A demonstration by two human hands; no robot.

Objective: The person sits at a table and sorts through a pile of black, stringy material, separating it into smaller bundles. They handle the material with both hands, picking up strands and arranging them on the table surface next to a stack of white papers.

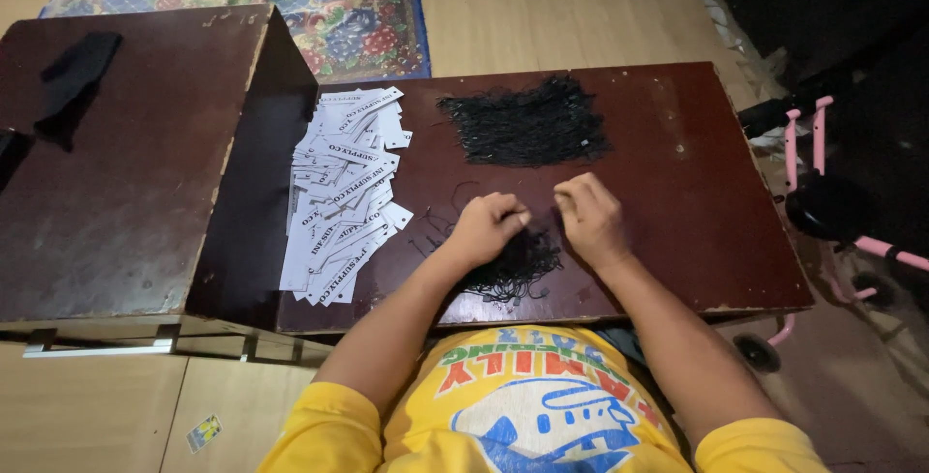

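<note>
Left hand (489, 226) and right hand (588, 217) pinch closed on black string loops (518, 265); risk: strands tangle, dragging neighbours off the worktop (677, 192) edge.

Two hands work here, the left hand (487, 225) and the right hand (590, 217). Two heaps of black strings lie at twelve (525, 123) and six o'clock (518, 265). One pile of white tags (344, 192) sits at nine o'clock.

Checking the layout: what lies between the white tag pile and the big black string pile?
In the head view, only bare dark tabletop separates the white tags from the black string pile.
</note>
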